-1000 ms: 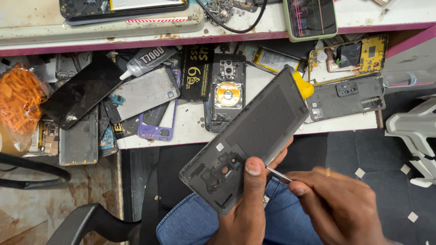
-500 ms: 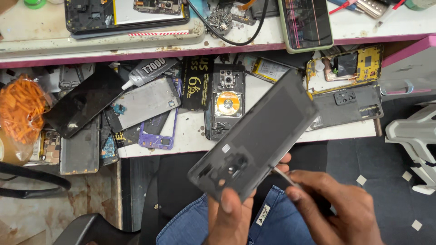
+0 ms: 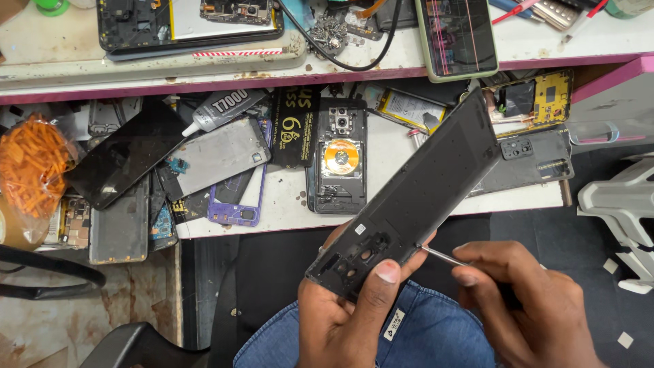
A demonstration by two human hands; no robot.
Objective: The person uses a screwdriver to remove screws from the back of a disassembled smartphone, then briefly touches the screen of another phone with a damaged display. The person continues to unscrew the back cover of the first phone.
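Hands (image 3: pixel 354 320) over cluttered white bench (image 3: pixel 409 184)

Cluttered white workbench (image 3: pixel 409 51) with pink edge (lower shelf (image 3: pixel 286 211) too), stained floor (image 3: pixel 61 320), white stool (image 3: pixel 623 204).

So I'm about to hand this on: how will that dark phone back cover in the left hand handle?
The dark back cover looks thin and hollow, so probably light and a bit flexible. The left hand pinches it at the camera-cutout end alone, which suggests little weight. Its smooth surface may be slippery, and the thin webs between cutouts could crack if twisted.
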